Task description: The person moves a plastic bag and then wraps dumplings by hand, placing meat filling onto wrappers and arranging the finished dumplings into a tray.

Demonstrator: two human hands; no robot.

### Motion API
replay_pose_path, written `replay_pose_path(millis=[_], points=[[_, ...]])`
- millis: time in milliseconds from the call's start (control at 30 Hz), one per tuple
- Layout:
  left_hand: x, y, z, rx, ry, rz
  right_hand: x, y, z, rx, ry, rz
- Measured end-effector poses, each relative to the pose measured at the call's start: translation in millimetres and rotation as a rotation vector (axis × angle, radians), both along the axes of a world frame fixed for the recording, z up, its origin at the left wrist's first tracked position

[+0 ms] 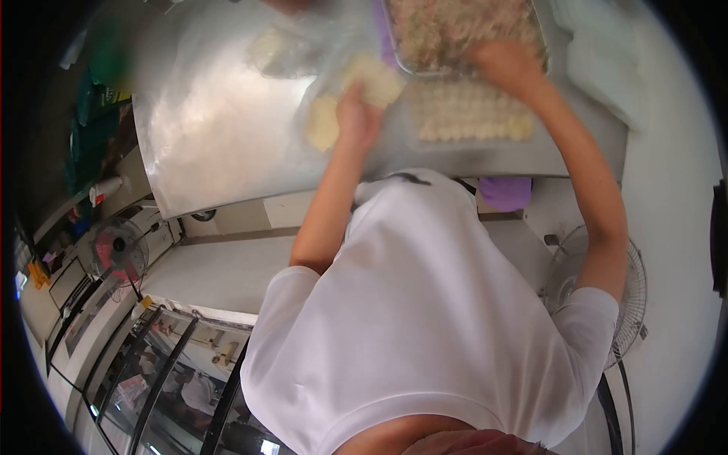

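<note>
My left hand (359,120) is closed on a thin, pale yellow dough wrapper (379,82), held over the metal table. Close by on its left lie more pale yellow wrappers (323,123), on what looks like clear plastic. My right hand (506,67) reaches to the near edge of a metal tray (402,70) filled with a pinkish-green minced filling (447,30). Motion smears its fingers, so whether it grips any filling does not show. Below that tray sits a clear container with rows of small, pale, rounded pieces (470,114).
The shiny metal table (220,114) ends at a near edge in front of my body. A clear plastic bag (277,51) lies farther back. Part of another person's hand (292,4) shows at the top. Fans (117,250) stand on both sides, and a purple item (504,193) is under the table.
</note>
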State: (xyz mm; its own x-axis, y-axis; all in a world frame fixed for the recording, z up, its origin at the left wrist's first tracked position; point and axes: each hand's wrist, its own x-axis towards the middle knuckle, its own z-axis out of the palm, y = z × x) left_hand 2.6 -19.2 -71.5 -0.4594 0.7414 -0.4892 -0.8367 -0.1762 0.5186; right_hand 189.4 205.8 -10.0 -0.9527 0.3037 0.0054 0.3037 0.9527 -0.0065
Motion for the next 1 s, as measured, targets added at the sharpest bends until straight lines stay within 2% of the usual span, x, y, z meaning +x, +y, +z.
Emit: replay_pose_path(millis=[67,133,167,200,233,300,333,367,400,433,500,533,600,633,700,733,833,900,1000], points=[[0,0,0,-0.04,0.003,0.028,3,6,7,-0.092,0.0,-0.051],[1,0,-3,-0.171,0.187,-0.005,10,15,8,-0.181,0.001,-0.098],[1,0,-6,-0.167,0.187,0.004,16,19,6,-0.315,0.037,-0.111],[1,1,-10,-0.171,0.167,-0.004,21,23,3,-0.449,0.072,-0.122],[1,2,-11,-0.177,0.147,-0.01,25,24,4,-0.446,0.07,-0.11],[4,9,-11,-0.188,0.107,0.005,33,18,7,-0.791,0.227,-0.152],[8,13,-8,-0.204,0.066,0.005,35,6,12,-0.792,0.223,-0.137],[12,19,-5,-0.204,0.068,0.02,38,-10,18,-0.813,0.271,-0.234],[17,27,2,-0.087,0.002,0.005,40,-26,22,-0.833,0.318,-0.333],[20,36,10,0.029,-0.063,-0.014,41,-42,20,-0.835,0.316,-0.321],[26,51,32,0.082,-0.091,-0.049,43,-76,8,-0.454,0.471,-0.133],[30,57,39,0.136,-0.121,-0.097,44,-89,5,-0.454,0.47,-0.132],[36,66,43,0.113,-0.14,-0.069,47,-110,2,-0.143,0.379,-0.312],[37,69,43,0.092,-0.157,-0.036,51,-112,7,-0.141,0.38,-0.312],[39,68,39,0.015,-0.141,-0.034,60,-112,19,0.065,0.359,-0.335],[40,68,37,-0.062,-0.126,-0.033,64,-112,24,0.066,0.36,-0.344],[36,60,40,-0.011,-0.055,-0.133,70,-111,41,0.004,0.396,-0.461],[33,56,43,0.011,-0.1,-0.201,65,-111,47,-0.1,0.53,-0.272],[27,48,55,0.071,-0.19,-0.288,65,-105,35,-0.091,0.46,-0.195]])
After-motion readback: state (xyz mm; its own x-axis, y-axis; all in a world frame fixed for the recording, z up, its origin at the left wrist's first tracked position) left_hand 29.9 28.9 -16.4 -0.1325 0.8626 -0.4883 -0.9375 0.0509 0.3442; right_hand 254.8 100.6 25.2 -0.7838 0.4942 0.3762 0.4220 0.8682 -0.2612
